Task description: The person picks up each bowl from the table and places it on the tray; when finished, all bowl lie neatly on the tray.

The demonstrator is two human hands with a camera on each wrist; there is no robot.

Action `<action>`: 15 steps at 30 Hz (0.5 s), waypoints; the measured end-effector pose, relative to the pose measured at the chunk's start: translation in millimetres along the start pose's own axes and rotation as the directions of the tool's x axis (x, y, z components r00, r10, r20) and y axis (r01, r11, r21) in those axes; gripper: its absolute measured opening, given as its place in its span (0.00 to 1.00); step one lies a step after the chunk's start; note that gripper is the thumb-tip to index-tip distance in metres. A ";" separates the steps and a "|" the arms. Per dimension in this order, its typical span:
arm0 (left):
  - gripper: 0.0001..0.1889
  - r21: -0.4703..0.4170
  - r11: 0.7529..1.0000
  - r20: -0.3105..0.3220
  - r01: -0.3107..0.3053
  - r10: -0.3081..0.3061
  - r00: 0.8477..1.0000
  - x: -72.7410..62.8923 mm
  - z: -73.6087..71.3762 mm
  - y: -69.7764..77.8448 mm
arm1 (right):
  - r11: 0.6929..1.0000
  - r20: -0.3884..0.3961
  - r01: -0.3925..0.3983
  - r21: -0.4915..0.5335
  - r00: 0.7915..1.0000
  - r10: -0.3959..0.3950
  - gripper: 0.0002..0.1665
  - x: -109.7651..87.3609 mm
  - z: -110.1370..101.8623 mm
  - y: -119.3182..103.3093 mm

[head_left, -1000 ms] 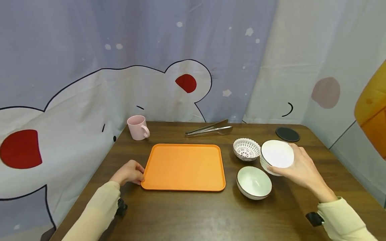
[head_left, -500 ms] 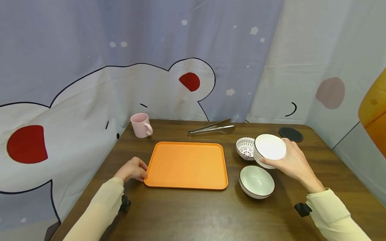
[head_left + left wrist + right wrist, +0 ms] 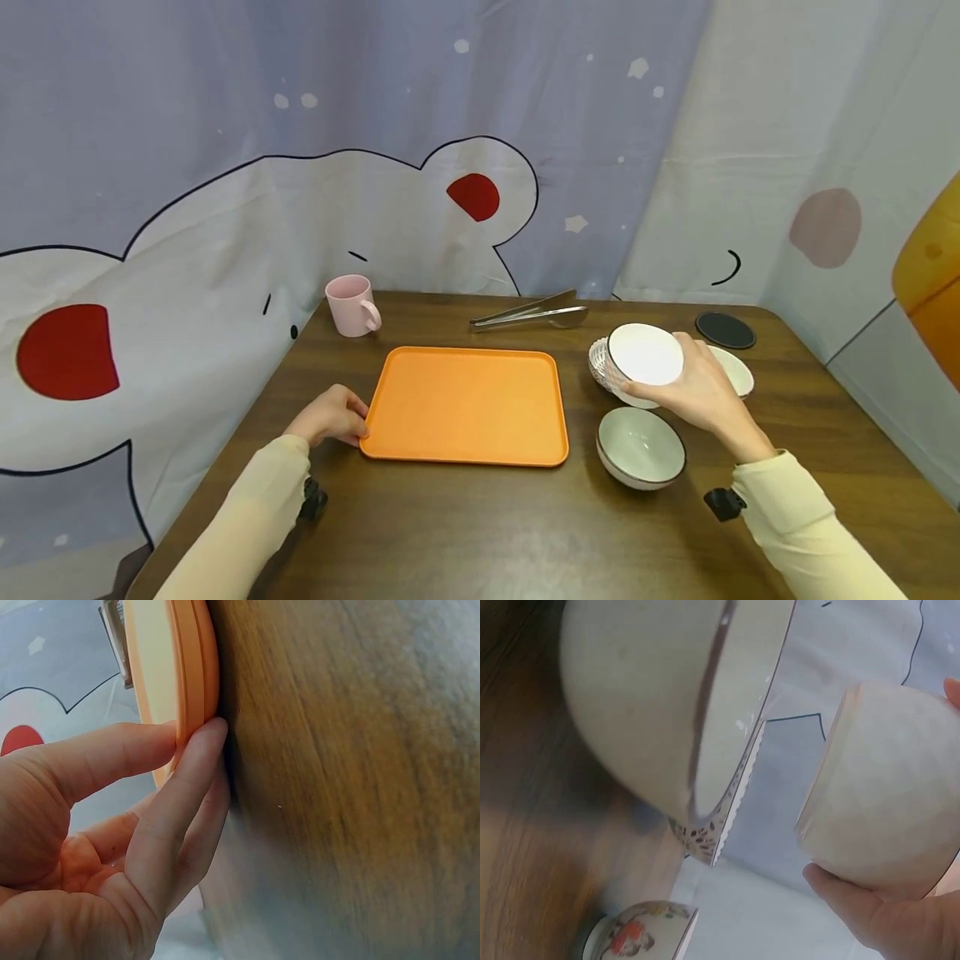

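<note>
You have both hands at work, each on one thing. Your left hand (image 3: 330, 414) pinches the one orange tray (image 3: 465, 404) at its near left corner, thumb on the upper side of the rim and fingers beneath, with only the tray's edge between them. The tray lies on the one wooden table (image 3: 465, 533).

Your right hand (image 3: 693, 387) grips one white bowl (image 3: 645, 357), thumb on the near side and fingers at the far side, spread as wide as the bowl. That bowl is up off the table, to the right of the tray.

Counting it, you have four bowls. The other three stand on the table: a pale green bowl (image 3: 641, 446) with a dark rim, nearest you; a small patterned bowl (image 3: 597, 362), partly hidden behind the held one; and a floral bowl (image 3: 641, 930), partly covered by your right hand in the head view.

Along the back are one pink mug (image 3: 350, 310) at the left, one pair of metal tongs (image 3: 528, 317) near the middle and one dark round disc (image 3: 725, 330) at the right. Two pale sleeves (image 3: 247, 500) cover your forearms.
</note>
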State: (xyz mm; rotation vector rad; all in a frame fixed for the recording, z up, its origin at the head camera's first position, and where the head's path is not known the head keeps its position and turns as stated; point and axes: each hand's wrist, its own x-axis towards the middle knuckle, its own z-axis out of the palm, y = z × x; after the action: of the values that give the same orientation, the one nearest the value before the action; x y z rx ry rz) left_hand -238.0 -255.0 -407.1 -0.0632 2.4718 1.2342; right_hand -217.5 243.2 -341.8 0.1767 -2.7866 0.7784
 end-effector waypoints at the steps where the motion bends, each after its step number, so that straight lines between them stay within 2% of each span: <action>1: 0.17 0.000 1.000 -0.001 0.001 -0.001 1.000 0.1 0.0 -0.4 | 1.000 0.001 -0.001 0.001 1.000 0.001 0.61 0.4 1.3 -1.5; 8: 0.17 -0.005 1.000 -0.001 -0.003 0.003 1.000 1.3 -0.5 -3.2 | 1.000 0.014 -0.012 0.002 1.000 0.012 0.65 5.1 9.3 -13.7; 15: 0.17 0.003 1.000 0.015 -0.008 0.008 1.000 -0.4 -2.4 1.5 | 0.999 0.026 -0.018 0.029 0.999 0.018 0.63 11.1 17.9 -27.8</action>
State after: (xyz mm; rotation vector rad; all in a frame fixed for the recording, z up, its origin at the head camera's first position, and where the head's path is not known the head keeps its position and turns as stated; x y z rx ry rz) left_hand -238.6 -256.1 -404.4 -0.0428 2.4639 1.2299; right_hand -226.7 209.6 -340.0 0.1686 -2.8062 0.8270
